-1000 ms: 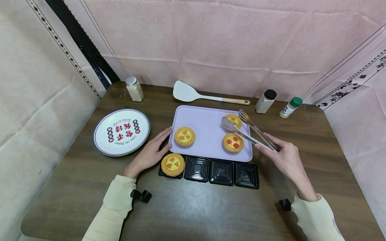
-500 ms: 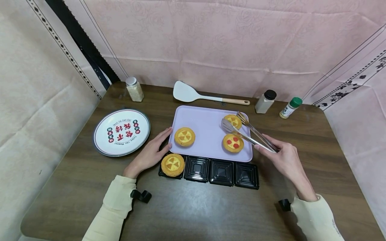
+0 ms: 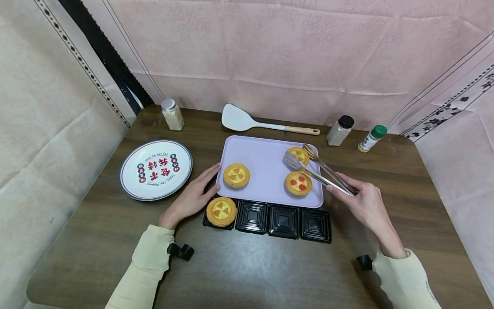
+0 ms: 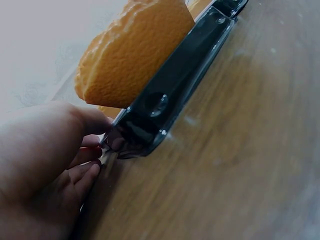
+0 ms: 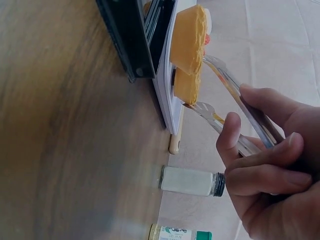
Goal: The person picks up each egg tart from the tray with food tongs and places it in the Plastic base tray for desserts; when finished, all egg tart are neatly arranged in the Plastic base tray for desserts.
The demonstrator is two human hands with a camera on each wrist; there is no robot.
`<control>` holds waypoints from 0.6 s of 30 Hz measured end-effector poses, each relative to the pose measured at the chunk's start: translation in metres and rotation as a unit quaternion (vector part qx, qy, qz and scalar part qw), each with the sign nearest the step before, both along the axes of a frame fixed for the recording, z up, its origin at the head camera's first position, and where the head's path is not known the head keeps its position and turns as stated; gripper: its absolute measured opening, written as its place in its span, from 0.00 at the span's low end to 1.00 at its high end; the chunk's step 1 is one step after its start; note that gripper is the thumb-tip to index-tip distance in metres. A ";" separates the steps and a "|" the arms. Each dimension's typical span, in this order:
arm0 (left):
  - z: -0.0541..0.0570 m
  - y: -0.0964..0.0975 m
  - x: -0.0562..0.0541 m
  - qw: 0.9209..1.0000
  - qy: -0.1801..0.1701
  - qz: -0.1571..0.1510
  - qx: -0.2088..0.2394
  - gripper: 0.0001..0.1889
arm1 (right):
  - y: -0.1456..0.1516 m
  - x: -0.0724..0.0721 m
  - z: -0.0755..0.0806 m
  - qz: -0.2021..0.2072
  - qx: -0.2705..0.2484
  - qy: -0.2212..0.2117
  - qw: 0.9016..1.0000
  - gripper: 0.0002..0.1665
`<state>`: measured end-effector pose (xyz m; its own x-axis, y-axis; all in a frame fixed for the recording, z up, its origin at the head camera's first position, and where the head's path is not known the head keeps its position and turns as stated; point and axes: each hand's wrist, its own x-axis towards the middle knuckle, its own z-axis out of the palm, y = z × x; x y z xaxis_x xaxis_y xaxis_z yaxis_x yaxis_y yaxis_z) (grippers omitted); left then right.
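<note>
My right hand (image 3: 366, 201) grips metal tongs (image 3: 332, 171), also seen from the side in the right wrist view. Their tips straddle a yellow-topped tart (image 3: 299, 153) at the far right of the lilac tray (image 3: 262, 159). Just nearer on the tray sits a tart with red dots (image 3: 298, 183), partly under one arm of the tongs. Another yellow tart (image 3: 236, 175) lies at the tray's left side. My left hand (image 3: 197, 193) rests its extended fingers and thumb along the tray's left edge. Beside it, a yellow tart (image 3: 221, 211) fills the leftmost compartment of the black mould (image 3: 283, 220).
A white plate with red lettering (image 3: 156, 170) lies to the left. Behind the tray is a spatula (image 3: 239, 118) with a wooden handle. Shakers stand along the back: a silver-capped one (image 3: 172, 115), a black-capped one (image 3: 339, 130) and a green-capped one (image 3: 372, 138).
The tongs' arms have drawn slightly closer together, the right tip shifting left toward the far tart. My left hand, the tray and the tarts stay where they were.
</note>
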<state>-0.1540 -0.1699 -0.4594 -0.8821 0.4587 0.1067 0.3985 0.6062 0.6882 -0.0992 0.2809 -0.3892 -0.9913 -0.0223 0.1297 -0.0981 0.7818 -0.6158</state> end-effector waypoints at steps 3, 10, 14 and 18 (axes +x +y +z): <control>0.000 0.001 0.000 1.000 0.003 0.000 0.002 0.32 | 0.000 0.000 0.001 0.000 -0.003 -0.002 1.000 0.32; -0.001 0.000 0.000 1.000 0.000 0.001 0.003 0.32 | -0.003 0.002 0.000 -0.012 -0.009 0.003 1.000 0.33; 0.000 0.000 0.001 1.000 -0.005 0.000 0.004 0.32 | -0.004 0.004 0.004 -0.017 -0.015 0.022 0.999 0.32; 0.002 0.000 0.000 1.000 -0.003 0.001 0.001 0.32 | -0.004 0.008 0.013 -0.003 -0.041 0.050 0.998 0.29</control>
